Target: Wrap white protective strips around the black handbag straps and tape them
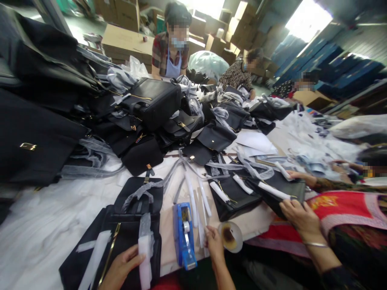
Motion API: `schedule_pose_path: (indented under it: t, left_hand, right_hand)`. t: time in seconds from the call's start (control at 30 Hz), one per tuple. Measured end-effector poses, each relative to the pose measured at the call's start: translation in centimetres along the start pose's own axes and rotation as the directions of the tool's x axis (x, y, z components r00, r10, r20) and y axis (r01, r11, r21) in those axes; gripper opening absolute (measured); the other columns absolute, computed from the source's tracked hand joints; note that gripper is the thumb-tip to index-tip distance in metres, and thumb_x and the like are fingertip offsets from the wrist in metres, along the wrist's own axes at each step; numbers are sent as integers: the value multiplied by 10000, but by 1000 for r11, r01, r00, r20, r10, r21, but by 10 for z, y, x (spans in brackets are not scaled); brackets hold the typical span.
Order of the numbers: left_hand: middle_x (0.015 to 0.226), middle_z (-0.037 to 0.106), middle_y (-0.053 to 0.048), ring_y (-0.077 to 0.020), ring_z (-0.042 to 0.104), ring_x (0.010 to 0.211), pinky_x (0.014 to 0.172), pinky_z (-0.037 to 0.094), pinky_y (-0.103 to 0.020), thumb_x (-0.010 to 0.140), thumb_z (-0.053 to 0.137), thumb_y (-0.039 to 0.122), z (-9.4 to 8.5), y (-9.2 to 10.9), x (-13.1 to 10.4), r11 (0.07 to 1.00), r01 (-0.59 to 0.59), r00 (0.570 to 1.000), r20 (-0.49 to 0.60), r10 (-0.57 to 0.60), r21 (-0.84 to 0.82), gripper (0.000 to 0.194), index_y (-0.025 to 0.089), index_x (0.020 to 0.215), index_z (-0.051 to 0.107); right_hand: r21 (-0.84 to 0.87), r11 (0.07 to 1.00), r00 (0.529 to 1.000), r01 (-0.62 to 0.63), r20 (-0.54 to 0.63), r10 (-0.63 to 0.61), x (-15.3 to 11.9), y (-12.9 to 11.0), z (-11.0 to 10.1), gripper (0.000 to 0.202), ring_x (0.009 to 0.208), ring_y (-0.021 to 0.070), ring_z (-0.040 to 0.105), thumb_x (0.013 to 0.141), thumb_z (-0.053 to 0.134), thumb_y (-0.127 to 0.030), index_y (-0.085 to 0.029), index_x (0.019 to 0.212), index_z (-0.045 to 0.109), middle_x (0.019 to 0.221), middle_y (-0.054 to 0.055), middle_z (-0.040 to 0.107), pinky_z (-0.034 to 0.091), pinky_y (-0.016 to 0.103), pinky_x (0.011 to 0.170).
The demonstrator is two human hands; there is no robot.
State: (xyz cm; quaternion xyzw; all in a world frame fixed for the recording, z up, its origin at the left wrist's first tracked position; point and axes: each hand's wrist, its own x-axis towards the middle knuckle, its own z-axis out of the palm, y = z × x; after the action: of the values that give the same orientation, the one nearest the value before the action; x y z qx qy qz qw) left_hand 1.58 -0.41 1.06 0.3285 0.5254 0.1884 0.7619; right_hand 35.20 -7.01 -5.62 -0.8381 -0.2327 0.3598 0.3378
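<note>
A black bag with a gold zipper lies in front of me, its flap folded back and a plastic-wrapped strap across it. My left hand closes its thumb and fingers on the edge of a white foam strip lying along the bag's right side. Another white strip lies near the zipper. To the right of the bag stands a blue tape dispenser. Just beyond it, my right hand pinches the near end of a thin white strip on the table; its fingertips are partly hidden.
A round bowl with brown residue stands beside my right hand. A co-worker's hands hold a black bag at the right. Piled black bags fill the far side and left. Other people work across the table.
</note>
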Motion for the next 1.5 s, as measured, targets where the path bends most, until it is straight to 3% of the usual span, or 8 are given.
schedule_pose_path:
  t: [0.23, 0.47, 0.7, 0.93, 1.1, 1.27, 1.4, 1.5]
  left_hand:
    - [1167, 697, -67, -344, 572, 1171, 1121, 301, -490, 731, 720, 492, -3, -5, 4, 1000, 5, 1000, -2, -5, -17, 515, 198, 1152, 689]
    - [1187, 688, -64, -331, 564, 1187, 1117, 315, -476, 748, 715, 459, -6, -11, 5, 999, -21, 999, 33, 23, -33, 504, 193, 1174, 673]
    - [1208, 676, -65, -329, 556, 1199, 1121, 309, -477, 758, 700, 466, -5, -6, 4, 1000, -24, 1000, 18, 24, -19, 492, 193, 1166, 678]
    - [1164, 696, -85, -358, 558, 1189, 1116, 306, -510, 706, 731, 502, -2, -2, 1, 1000, -7, 1000, -19, 6, -18, 534, 183, 1133, 700]
    - [1158, 699, -84, -363, 559, 1186, 1115, 307, -505, 676, 741, 539, -3, -2, 3, 1000, -15, 1000, -15, 15, -15, 551, 182, 1095, 719]
    - [1109, 720, -78, -369, 590, 1139, 1091, 343, -503, 693, 742, 506, -1, 6, 1, 999, -36, 999, 34, 37, -36, 496, 187, 1073, 731]
    - [1126, 714, -70, -368, 584, 1146, 1099, 327, -506, 698, 739, 494, -1, 4, 2, 997, -38, 999, 30, 40, -70, 487, 196, 1083, 727]
    - [1131, 712, -69, -369, 578, 1151, 1098, 327, -511, 716, 723, 480, -1, 3, 2, 998, -29, 1000, 8, 29, -60, 473, 195, 1094, 722]
  right_hand:
    - [87, 996, 1000, -17, -24, 19, 0, 0, -3, 479, 392, 129, 443, 717, 513, -669, -192, 678, 545, 435, -69, 435, 383, 242, 414]
    - [-31, 998, 995, 62, -74, -65, 3, -12, -4, 385, 577, 195, 626, 721, 528, -592, -211, 670, 509, 589, 8, 612, 492, 273, 566]
    - [-283, 948, 986, 145, -38, -162, 16, -35, -1, 333, 789, 250, 698, 815, 493, -455, -180, 982, 576, 810, 79, 721, 500, 302, 713]
    - [-518, 821, 966, 242, 51, -252, 33, -63, 3, 226, 856, 217, 683, 878, 461, -332, -198, 880, 642, 874, 67, 725, 461, 250, 730]
    - [-695, 692, 953, 195, -32, -301, 22, -63, -4, 315, 904, 254, 655, 947, 303, -237, -142, 974, 601, 989, 150, 677, 444, 300, 730]
    - [-768, 595, 950, 238, 57, -306, 17, -55, -5, 422, 886, 207, 667, 891, 242, -23, -138, 1056, 613, 993, 119, 692, 449, 268, 717]
    - [-793, 556, 948, 250, 85, -306, 17, -55, -5, 498, 864, 230, 677, 874, 267, -5, -181, 1206, 593, 1013, 109, 699, 453, 285, 678]
    - [-805, 555, 958, 209, 56, -281, 8, -67, -13, 465, 774, 243, 688, 915, 277, -90, -198, 1245, 587, 957, 122, 716, 447, 292, 620]
